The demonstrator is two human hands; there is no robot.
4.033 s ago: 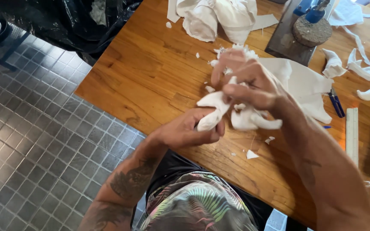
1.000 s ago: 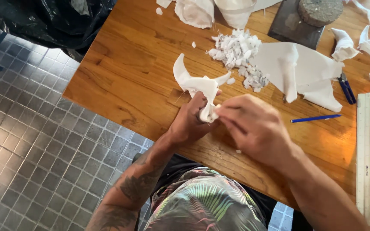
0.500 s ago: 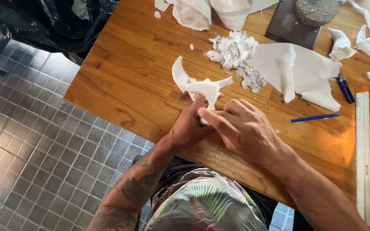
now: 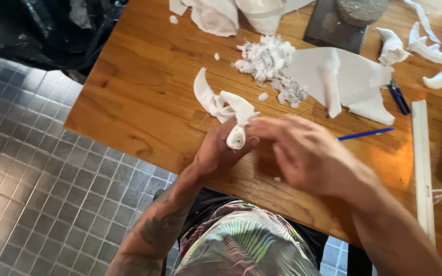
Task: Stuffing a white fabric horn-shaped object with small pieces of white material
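Note:
My left hand (image 4: pixel 218 153) grips the lower end of a white, curved, torn-looking piece of soft material (image 4: pixel 221 106) that sticks up and to the left over the wooden table (image 4: pixel 144 97). My right hand (image 4: pixel 308 153) is blurred, with its fingertips touching the same piece just right of my left thumb. Beyond the hands lies a pile of small white crumbs (image 4: pixel 269 61) and a flat white sheet (image 4: pixel 349 76) with a raised fold.
A blue pen (image 4: pixel 365 134) lies right of my hands; blue-handled pliers (image 4: pixel 399 97) and a long wooden ruler (image 4: pixel 422 168) are farther right. More white scraps (image 4: pixel 216 15), a grey slab with a round stone (image 4: pixel 341 20) sit at the back. Grey tiled floor (image 4: pixel 37 189) is left.
The white piece went from being held low over the table among scraps to being held upright near the table edge. My right hand's fingers shifted along its lower end.

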